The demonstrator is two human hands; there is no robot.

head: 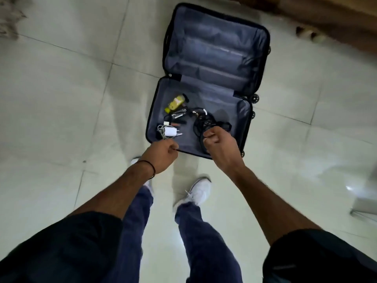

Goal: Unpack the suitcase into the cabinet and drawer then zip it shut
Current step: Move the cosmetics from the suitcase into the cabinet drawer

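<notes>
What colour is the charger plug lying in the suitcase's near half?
White; the charger plug shows best in the head view.

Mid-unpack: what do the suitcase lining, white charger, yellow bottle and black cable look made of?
Suitcase lining: grey woven fabric, slight sheen; it creases and folds.
White charger: hard glossy plastic, metal-looking prongs.
Yellow bottle: probably glossy translucent plastic; too blurred to be sure.
Black cable, gripped by the right hand: likely matte rubbery sheath; it loops limply.

Dim, cool indoor light. Glare is noted on floor tiles (350, 188) at right. Edges are smeared and bowed.
</notes>
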